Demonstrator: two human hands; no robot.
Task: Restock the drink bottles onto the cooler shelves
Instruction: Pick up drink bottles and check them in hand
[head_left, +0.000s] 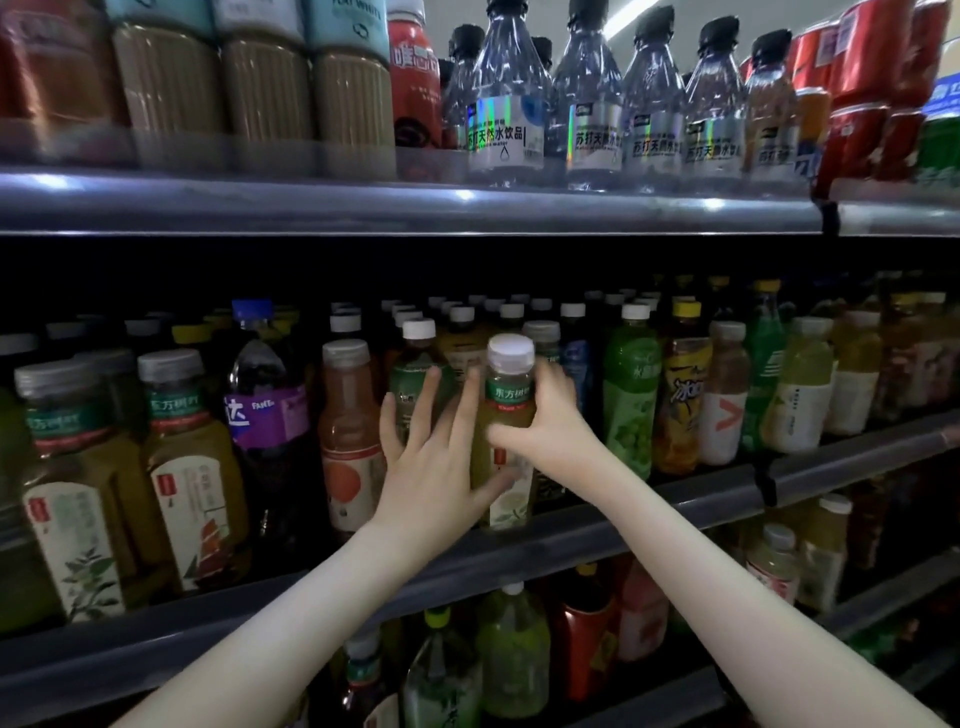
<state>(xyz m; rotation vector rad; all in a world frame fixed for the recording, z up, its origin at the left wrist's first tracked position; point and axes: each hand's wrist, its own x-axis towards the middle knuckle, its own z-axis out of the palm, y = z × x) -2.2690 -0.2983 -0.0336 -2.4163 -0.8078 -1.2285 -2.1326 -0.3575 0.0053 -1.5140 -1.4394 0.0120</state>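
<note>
A tea bottle (510, 400) with a white cap and green neck label stands upright at the front of the middle cooler shelf (675, 501). My right hand (550, 421) grips it from the right, thumb across its front and fingers behind. My left hand (434, 467) lies against its left side with straight, spread fingers, the thumb under its lower label. The fingertips of that hand also touch a green-labelled bottle (418, 374) standing just behind and to the left.
The middle shelf is packed: large tea bottles (182, 467) and a purple Fanta bottle (265, 410) at left, green and yellow drinks (631, 400) at right. Soda-water bottles (506, 104) line the upper shelf (415, 205). More bottles fill the shelf below (511, 654).
</note>
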